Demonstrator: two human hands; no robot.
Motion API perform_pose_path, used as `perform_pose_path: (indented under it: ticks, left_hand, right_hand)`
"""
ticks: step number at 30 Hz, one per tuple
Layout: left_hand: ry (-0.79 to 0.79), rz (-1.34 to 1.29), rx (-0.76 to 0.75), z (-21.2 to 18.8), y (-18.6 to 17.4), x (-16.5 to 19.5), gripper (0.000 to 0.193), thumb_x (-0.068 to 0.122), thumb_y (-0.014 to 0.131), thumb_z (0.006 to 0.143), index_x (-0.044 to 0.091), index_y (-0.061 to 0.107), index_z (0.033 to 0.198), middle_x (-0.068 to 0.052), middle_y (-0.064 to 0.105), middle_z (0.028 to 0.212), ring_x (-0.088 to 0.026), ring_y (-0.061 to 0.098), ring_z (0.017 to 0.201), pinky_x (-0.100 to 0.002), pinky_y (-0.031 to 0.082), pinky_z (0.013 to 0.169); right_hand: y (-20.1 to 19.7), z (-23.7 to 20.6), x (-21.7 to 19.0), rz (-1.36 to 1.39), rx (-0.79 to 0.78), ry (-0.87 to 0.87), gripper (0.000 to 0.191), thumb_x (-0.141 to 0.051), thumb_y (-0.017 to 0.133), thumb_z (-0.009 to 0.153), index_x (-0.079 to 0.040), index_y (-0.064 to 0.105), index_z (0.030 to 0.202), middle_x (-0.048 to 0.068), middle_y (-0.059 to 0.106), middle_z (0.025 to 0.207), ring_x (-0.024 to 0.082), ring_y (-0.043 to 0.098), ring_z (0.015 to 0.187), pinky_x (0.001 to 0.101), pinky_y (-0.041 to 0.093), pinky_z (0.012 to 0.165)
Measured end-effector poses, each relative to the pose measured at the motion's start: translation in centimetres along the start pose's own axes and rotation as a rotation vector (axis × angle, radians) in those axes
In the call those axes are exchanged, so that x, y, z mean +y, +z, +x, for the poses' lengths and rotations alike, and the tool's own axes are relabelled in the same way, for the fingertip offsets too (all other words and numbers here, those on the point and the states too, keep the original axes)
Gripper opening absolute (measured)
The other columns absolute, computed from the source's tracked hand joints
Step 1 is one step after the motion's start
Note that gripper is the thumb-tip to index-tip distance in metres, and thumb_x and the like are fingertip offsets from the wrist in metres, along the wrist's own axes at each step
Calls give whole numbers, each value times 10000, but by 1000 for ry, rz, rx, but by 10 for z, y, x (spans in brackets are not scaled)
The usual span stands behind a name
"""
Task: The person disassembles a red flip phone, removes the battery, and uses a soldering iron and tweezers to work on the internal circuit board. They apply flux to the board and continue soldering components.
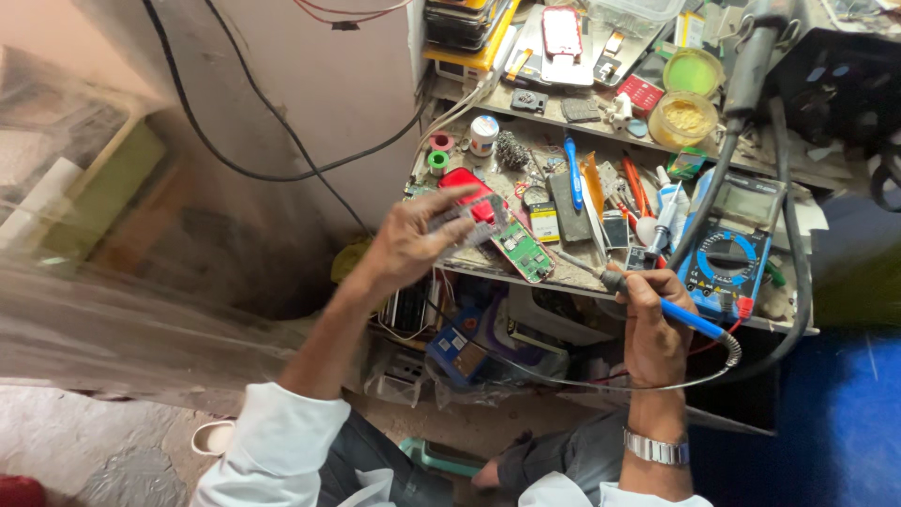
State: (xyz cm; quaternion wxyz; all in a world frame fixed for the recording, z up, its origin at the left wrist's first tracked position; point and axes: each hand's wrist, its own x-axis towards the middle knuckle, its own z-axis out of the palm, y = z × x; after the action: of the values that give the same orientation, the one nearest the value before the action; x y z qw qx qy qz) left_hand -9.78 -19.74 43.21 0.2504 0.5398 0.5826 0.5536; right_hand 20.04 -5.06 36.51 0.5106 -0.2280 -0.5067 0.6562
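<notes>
A: Over the cluttered worktop (572, 274), left hand (413, 239) is raised, fingers closed on a small flat grey piece (457, 223), blurred; could be a phone part, cannot tell more.

B: Right hand?

A: Right hand (652, 329) is wrapped shut round a blue-handled soldering iron (657, 302), tip pointing left toward a green circuit board (522, 251) lying at the worktop's front edge, just beside the left hand.

B: How would that board handle?

A: Judging by looks: light, stiff, thin, fragile on its populated face. Best pinched by its bare edges. Same for the grey piece.

B: The iron?

A: Light, rigid; hold only by the blue grip, its cable (601, 380) drags below.

B: Nearby?

A: Blue multimeter (725, 261) right of the iron, tweezers and cutters behind.
</notes>
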Motion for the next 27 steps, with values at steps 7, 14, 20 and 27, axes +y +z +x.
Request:
perform_pose_path:
  ticks: [7, 14, 20, 27]
  left_hand:
    - [-178, 390, -81, -15, -31, 11, 319, 216, 669, 971, 89, 721, 1260, -120, 747, 1108, -211, 675, 1005, -347, 531, 878]
    - [131, 705, 34, -16, -22, 0, 279, 221, 700, 915, 106, 747, 1165, -88, 636, 1093, -299, 562, 1057, -408, 466, 969]
    - [228, 887, 145, -21, -14, -10, 258, 246, 733, 892, 126, 739, 1121, -61, 657, 1146, -294, 560, 1151, -462, 399, 947]
    - [329, 832, 218, -18, 6, -20, 383, 297, 748, 936, 85, 686, 1249, -82, 633, 1154, -264, 559, 1112, -442, 426, 935]
  right_hand:
    - [-7, -4, -1, 15, 8, 7, 99, -77, 671, 1001, 11, 653, 1042, 127, 721, 1046, 133, 652, 923, 285, 535, 952]
    - [1, -7, -4, 22, -3, -13, 107, -68, 677, 1004, 16, 641, 1060, 132, 707, 1031, 149, 661, 948, 294, 532, 969]
    - [5, -5, -7, 9, 3, 2, 92, -67, 661, 1007, 10, 626, 1042, 148, 713, 1041, 165, 677, 982, 296, 530, 973]
    - [17, -7, 4, -74, 94, -87, 115, -88, 665, 1004, 6, 639, 1064, 136, 716, 1067, 138, 645, 921, 262, 521, 896]
